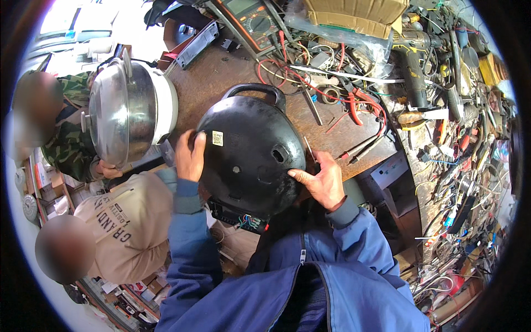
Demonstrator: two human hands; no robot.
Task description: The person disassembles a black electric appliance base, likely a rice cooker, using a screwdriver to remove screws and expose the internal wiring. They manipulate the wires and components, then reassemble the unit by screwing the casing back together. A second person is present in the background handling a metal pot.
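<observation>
From where I sit, the black pan (246,160) lies bottom-up directly between the two hands, just in front of the body. It is nearly round, so its clearest axis runs from the loop handle (254,87) on the far side to the wiring block (239,218) on the near side, leaning slightly toward the left as it comes in. Neither hand is nearer overall, since both touch the rim; the oval hole (278,156) sits closer to the right, the pale sticker (217,138) closer to the left.

I have the left hand (191,157) grasping the left edge, parted only by the pan's thickness, thumb against the underside near the sticker. The right hand (325,181) grips the opposite edge, thumb laid flat across the black face, the other fingers bent past the rim and partly hidden. A thin metal rod (309,148) stands beside that forefinger; I can't make out whether it is held.

The pan's near side reaches past the edge of the brown surface (202,83). Beyond it I see red-handled pliers (354,110) and a multimeter (255,25); at left, another person's hand (108,169) touches a shiny pot (113,105).
</observation>
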